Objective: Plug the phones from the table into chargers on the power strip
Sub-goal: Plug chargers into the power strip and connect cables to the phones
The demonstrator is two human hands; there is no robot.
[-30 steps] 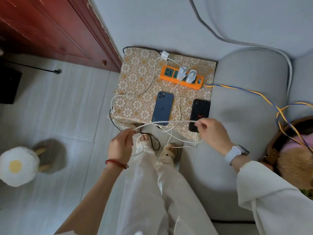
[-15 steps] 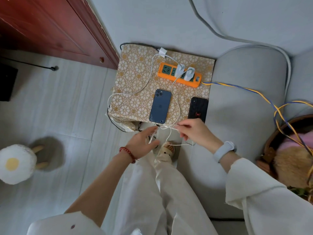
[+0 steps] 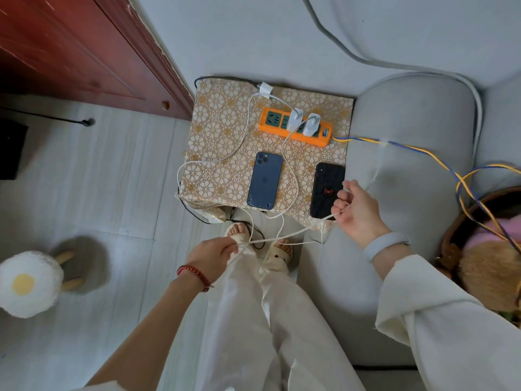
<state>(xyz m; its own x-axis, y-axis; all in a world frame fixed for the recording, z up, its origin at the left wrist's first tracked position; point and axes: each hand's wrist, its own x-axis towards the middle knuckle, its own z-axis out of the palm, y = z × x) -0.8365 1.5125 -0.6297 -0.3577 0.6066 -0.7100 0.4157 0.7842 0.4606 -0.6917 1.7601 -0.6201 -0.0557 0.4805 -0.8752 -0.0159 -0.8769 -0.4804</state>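
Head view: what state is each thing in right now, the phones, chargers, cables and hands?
Blue phone: face down on table, unplugged.
Black phone: face down, unplugged.
Orange power strip: two white chargers plugged in.
Third charger: loose on table.
White cable: stretched between hands.
Left hand: pinches cable.
Right hand: grips cable.

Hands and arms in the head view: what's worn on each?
Left hand: red beaded bracelet at the wrist, forearm bare, a white sleeve edge at the frame bottom. Right hand: pale grey wristband, then a loose cream sleeve with a wide cuff.
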